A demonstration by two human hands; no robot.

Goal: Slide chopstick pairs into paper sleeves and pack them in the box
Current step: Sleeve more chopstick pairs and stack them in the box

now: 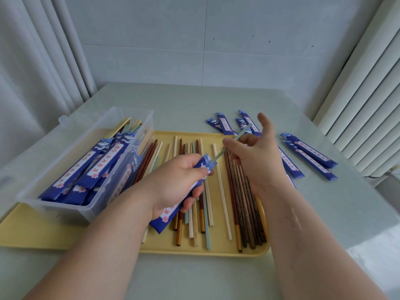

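Fingers (229,145) of the right hand (257,158) pinch a green chopstick (240,134), its tip inside the sleeve (204,165) the left hand (173,180) grips.

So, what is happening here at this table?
A person is sleeving chopsticks. The left hand grips a blue paper sleeve, and the right hand pinches a pale green chopstick partly inside its mouth. The clear box holds filled sleeves; loose chopsticks lie on the yellow tray, empty sleeves beside it.
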